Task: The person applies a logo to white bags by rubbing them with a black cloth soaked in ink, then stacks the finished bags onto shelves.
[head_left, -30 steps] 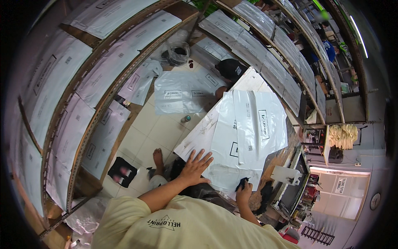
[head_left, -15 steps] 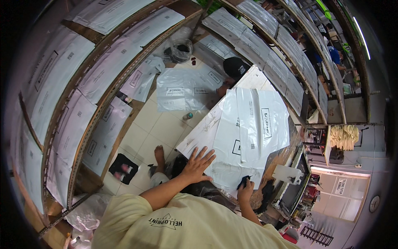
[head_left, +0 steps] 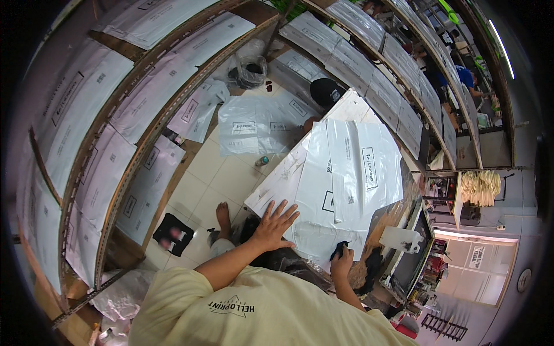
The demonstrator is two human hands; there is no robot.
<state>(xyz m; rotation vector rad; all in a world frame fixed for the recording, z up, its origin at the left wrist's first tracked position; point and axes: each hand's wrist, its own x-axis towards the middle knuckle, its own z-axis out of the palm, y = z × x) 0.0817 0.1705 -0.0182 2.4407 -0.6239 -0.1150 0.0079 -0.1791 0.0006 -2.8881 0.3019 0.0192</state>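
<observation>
My left hand (head_left: 275, 229) lies flat with its fingers spread, at the near left edge of a white board (head_left: 283, 180) and beside a white plastic sheet. In my right hand (head_left: 342, 262) is a bunched black cloth (head_left: 339, 249), pressed against the near right part of the sheet. Dark print shows on this white plastic sheet (head_left: 311, 222), which covers much of the board. Another folded, printed plastic sheet (head_left: 356, 173) lies over it, with a crease running lengthwise.
Shelves (head_left: 144, 69) of wrapped white sheets line the left and far sides. A person in a black cap (head_left: 327, 92) is low behind the board. Plastic sheets (head_left: 254, 124), a small bottle (head_left: 262, 161) and a black cloth bundle (head_left: 173, 234) lie on the floor. A white jug (head_left: 399, 239) stands right.
My hands stay nearly in place, the right one still on the black cloth. The person in the cap has shifted slightly, and less of that person's face area shows past the board.
</observation>
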